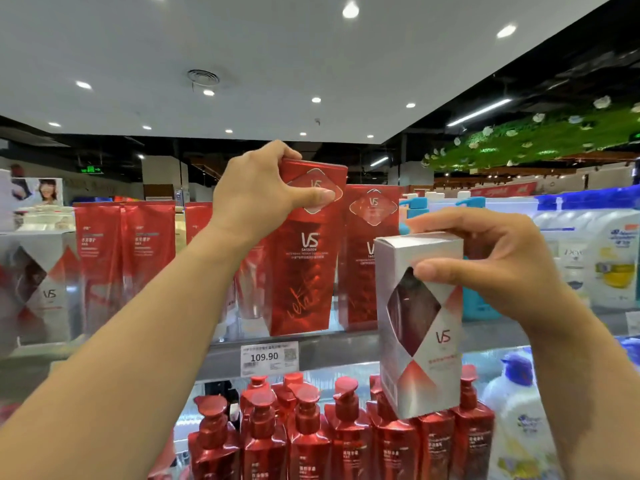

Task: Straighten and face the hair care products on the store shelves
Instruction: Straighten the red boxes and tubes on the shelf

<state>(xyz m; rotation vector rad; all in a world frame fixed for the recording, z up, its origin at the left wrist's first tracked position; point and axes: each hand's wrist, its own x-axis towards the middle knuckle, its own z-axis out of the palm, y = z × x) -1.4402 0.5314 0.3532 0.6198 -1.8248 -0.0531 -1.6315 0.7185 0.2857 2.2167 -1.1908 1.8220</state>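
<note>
**Holding two boxes at the top shelf**

Gripping the top of a tall red box (304,251), the left hand (258,192) has its thumb across the front of the box and its other fingers curled over the top edge. The red box stands upright on the top shelf (346,348), directly above the price tag (269,358), and its front with the white letters faces the camera. It leans a little to one side.

The right hand (491,258) is the grip on a silver box (420,323); the thumb presses on the front and the fingers bend over the top. This silver box is held in the air, to the right of the price tag and in front of the shelf edge. It is tilted, and it has a dark diamond window and a red corner on its front.

Just right of the held red box, a second red box (367,258) stands on the same shelf. Left of the price tag and above it, red pouches (124,258) stand in a row, and further left there is another silver box (38,289). Below the price tag, red pump bottles (311,431) fill the lower shelf close together. Far right of the tag stand white bottles (609,258) and blue pump bottles (481,299).
</note>
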